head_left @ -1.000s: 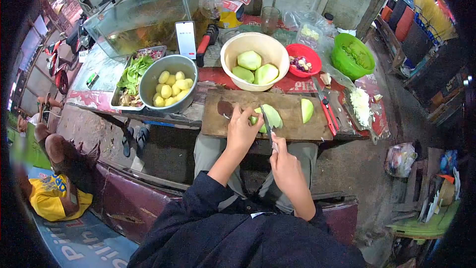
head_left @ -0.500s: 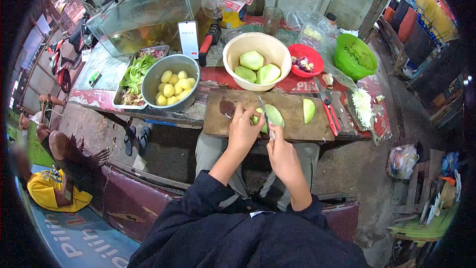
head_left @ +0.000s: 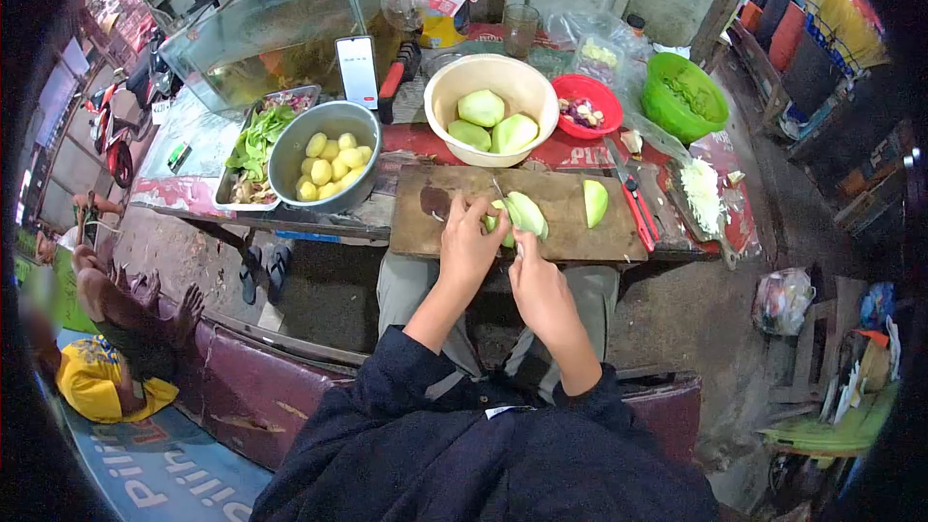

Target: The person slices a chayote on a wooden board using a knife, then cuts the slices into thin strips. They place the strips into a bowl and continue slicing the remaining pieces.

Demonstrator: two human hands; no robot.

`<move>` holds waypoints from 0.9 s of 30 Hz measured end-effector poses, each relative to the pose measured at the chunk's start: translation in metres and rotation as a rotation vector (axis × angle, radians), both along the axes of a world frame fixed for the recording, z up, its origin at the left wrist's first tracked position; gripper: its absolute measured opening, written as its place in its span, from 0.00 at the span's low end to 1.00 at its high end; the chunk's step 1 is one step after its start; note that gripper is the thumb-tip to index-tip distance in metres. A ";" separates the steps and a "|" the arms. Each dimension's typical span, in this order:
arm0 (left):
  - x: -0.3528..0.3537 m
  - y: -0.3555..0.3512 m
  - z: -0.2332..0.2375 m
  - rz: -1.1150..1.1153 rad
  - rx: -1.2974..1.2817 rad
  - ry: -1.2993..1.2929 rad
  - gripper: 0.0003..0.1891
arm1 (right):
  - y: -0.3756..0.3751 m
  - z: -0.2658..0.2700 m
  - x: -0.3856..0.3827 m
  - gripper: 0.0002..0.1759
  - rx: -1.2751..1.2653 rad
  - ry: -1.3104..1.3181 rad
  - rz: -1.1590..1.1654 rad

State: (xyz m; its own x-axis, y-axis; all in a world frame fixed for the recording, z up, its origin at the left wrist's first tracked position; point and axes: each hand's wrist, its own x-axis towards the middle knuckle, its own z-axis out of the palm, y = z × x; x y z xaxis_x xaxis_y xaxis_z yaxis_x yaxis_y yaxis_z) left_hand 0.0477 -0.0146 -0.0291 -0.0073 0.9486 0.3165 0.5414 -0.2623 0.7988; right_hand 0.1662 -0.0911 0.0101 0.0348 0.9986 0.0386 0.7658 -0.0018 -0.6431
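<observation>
Over the cutting board (head_left: 580, 240), I see my left hand (head_left: 471, 240) partly curled, fingertips pressed on the cut chayote (head_left: 527, 216); my right hand (head_left: 541, 292) is closed round the knife (head_left: 502, 197), its blade at the chayote. Toward the board's right end lies a chayote wedge (head_left: 595, 204). Beyond the board I have the cream bowl (head_left: 493, 77); beyond its left end, the metal bowl (head_left: 322, 116) of peeled potatoes (head_left: 329, 166).
</observation>
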 end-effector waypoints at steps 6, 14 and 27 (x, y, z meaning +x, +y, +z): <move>0.001 -0.001 0.001 0.017 -0.011 -0.016 0.11 | -0.033 0.020 0.006 0.24 -0.220 0.006 0.006; -0.001 0.002 -0.003 0.001 0.036 -0.051 0.09 | -0.082 0.041 0.027 0.23 -0.252 -0.008 0.024; -0.002 0.001 0.000 -0.005 0.001 -0.023 0.10 | -0.056 0.035 0.017 0.24 -0.063 0.009 0.053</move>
State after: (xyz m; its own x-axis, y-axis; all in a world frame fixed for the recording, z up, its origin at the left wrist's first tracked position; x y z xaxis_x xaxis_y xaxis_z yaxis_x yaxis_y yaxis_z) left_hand 0.0460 -0.0139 -0.0287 -0.0103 0.9481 0.3177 0.5215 -0.2660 0.8108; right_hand 0.1832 -0.1466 0.0447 -0.0176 0.9995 -0.0248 0.7603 -0.0027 -0.6496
